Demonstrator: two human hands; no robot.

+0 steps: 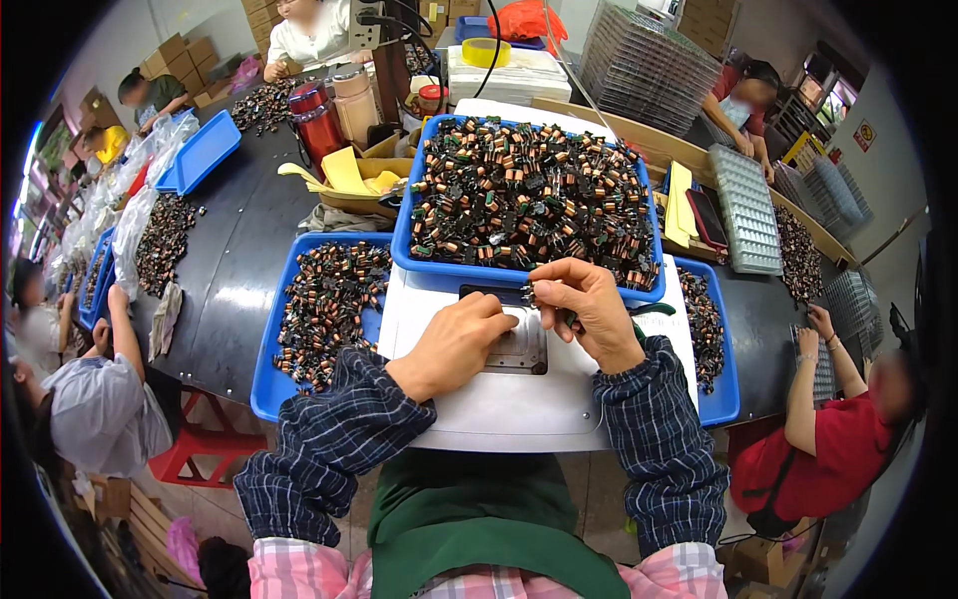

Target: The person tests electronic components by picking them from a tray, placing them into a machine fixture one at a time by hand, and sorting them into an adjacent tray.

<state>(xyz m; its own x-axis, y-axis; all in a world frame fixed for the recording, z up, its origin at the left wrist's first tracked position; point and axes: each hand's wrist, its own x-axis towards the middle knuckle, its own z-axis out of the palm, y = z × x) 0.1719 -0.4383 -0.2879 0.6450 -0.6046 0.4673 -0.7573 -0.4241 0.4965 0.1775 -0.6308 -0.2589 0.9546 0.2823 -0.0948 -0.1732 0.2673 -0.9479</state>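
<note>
My right hand (587,307) pinches a small copper-wound coil (530,294) with dark pins between thumb and forefinger. It is just in front of the big blue tray (654,292), which is heaped with copper coils on black bases (529,195). My left hand (451,342) has its fingers curled together over a metal fixture plate (521,351) set in a white work surface (499,409). What those fingertips hold, if anything, is hidden. A green-handled tool (654,309) lies partly hidden beside my right hand.
Blue trays of coils stand at left (267,359) and right (726,384). Behind them are a red thermos (317,120), yellow paper (345,172), a phone (707,218) and a clear plastic tray (746,210). Several co-workers sit around the dark table (225,260).
</note>
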